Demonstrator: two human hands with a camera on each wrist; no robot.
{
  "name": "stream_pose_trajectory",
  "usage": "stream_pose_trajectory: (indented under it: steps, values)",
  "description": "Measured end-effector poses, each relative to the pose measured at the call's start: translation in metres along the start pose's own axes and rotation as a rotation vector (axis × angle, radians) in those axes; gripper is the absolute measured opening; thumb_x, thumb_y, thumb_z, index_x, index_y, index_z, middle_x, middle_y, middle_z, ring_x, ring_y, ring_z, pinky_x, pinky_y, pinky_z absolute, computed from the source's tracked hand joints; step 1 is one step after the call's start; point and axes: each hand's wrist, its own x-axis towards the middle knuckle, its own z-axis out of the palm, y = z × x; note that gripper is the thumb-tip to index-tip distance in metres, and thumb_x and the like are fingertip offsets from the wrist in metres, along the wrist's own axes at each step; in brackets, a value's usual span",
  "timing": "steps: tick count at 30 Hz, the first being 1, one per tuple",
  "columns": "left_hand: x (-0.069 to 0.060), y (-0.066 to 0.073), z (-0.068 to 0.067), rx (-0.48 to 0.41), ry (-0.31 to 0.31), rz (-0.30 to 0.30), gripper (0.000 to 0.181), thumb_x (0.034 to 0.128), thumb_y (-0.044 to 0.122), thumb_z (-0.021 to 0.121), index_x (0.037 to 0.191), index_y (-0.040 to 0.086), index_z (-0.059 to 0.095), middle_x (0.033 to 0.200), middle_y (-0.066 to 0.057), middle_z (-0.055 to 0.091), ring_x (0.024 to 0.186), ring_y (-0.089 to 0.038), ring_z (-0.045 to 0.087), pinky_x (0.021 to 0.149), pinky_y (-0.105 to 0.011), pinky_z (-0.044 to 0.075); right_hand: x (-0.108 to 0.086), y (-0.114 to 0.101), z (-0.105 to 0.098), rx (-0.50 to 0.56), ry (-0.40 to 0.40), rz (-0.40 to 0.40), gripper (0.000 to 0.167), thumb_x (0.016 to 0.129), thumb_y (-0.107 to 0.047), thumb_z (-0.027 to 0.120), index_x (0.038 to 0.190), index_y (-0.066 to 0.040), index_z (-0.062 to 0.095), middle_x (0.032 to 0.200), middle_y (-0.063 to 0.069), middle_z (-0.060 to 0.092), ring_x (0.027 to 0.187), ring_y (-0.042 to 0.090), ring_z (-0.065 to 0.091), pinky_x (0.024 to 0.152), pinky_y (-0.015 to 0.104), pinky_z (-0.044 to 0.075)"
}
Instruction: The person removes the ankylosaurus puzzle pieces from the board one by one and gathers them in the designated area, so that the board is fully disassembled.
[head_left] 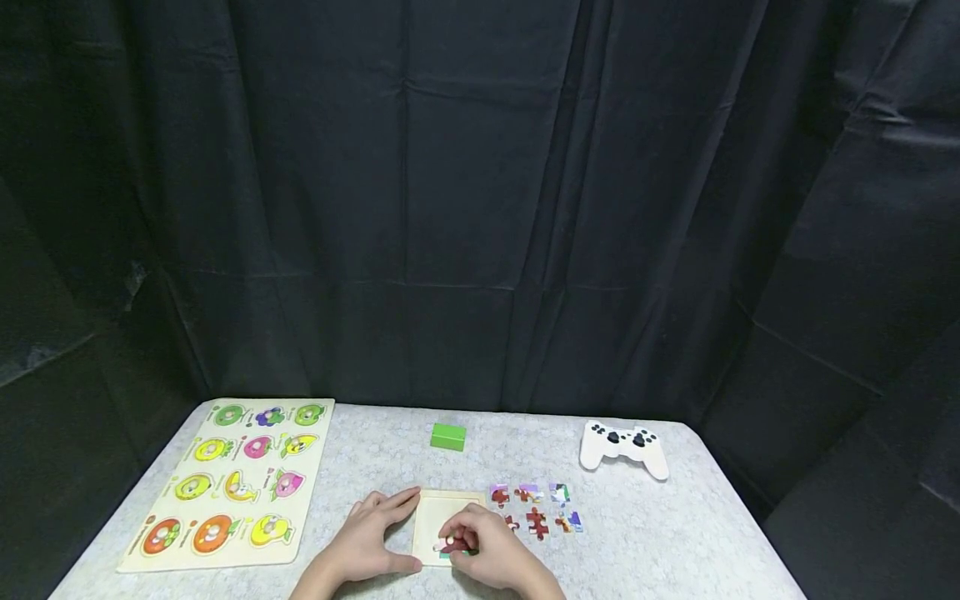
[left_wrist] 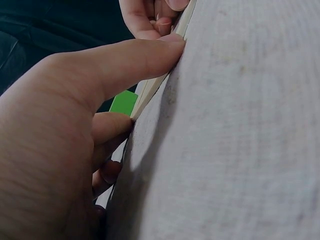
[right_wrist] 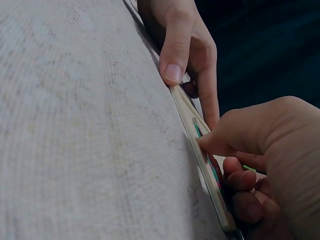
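Observation:
A shallow square wooden puzzle tray [head_left: 433, 508] lies at the front of the table. My left hand [head_left: 367, 537] steadies its left side, the straight thumb at the near corner and the index finger by the far corner. In the left wrist view that thumb [left_wrist: 145, 57] rests on the tray's edge. Over the tray's near right part, my right hand [head_left: 491, 546] has curled fingers and thumb at a dark red jigsaw piece [head_left: 453, 546]. Other assembled pieces there are partly covered by the hand. In the right wrist view the fingers [right_wrist: 245, 182] hide most of the contact.
Right of the tray lie several loose jigsaw pieces [head_left: 537, 523]. Behind it sits a green block [head_left: 447, 437]. A white game controller [head_left: 624, 448] rests at the back right, and a fruit peg board [head_left: 255, 475] at the left. Dark cloth [head_left: 450, 208] hangs behind the table.

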Motion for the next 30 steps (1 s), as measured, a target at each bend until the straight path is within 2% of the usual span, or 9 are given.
stream_pose_trajectory:
  steps: [14,20,25,30]
  values:
    - [0.0012,0.0003,-0.0001,0.014,0.005,0.0,0.096,0.0696,0.048,0.093,0.15,0.007,0.061,0.161,-0.001,0.054,0.095,-0.003,0.041,0.081,-0.033,0.036,-0.0008,0.0004,-0.0011,-0.026,0.0,-0.005,0.026,0.082,0.0,0.076,0.104,-0.014,0.074,0.088,-0.009,0.054,0.074,-0.002,0.046,0.068,0.018,0.042]
    - [0.001,0.0005,0.0001,0.011,0.0,-0.005,0.096,0.0692,0.047,0.092,0.15,0.007,0.061,0.16,-0.001,0.054,0.092,-0.004,0.04,0.082,-0.032,0.036,-0.0006,0.0018,-0.0008,-0.002,-0.026,0.008,0.026,0.084,-0.001,0.077,0.105,-0.015,0.073,0.089,-0.011,0.056,0.074,-0.003,0.046,0.068,0.018,0.043]
    - [0.0002,-0.0009,0.0011,0.003,-0.014,-0.018,0.096,0.0696,0.048,0.092,0.151,0.008,0.06,0.161,-0.001,0.053,0.091,-0.004,0.039,0.082,-0.032,0.035,-0.0014,0.0025,-0.0014,0.061,-0.036,0.035,0.029,0.084,0.0,0.077,0.109,-0.012,0.071,0.085,-0.01,0.056,0.072,-0.003,0.047,0.068,0.018,0.042]
    - [0.0004,-0.002,0.0013,0.002,-0.014,-0.006,0.096,0.0703,0.048,0.092,0.151,0.006,0.06,0.162,-0.001,0.052,0.093,-0.004,0.04,0.082,-0.033,0.035,-0.0011,0.004,-0.003,0.049,-0.043,0.026,0.027,0.084,-0.001,0.078,0.108,-0.012,0.073,0.087,-0.01,0.057,0.074,-0.002,0.048,0.068,0.018,0.043]
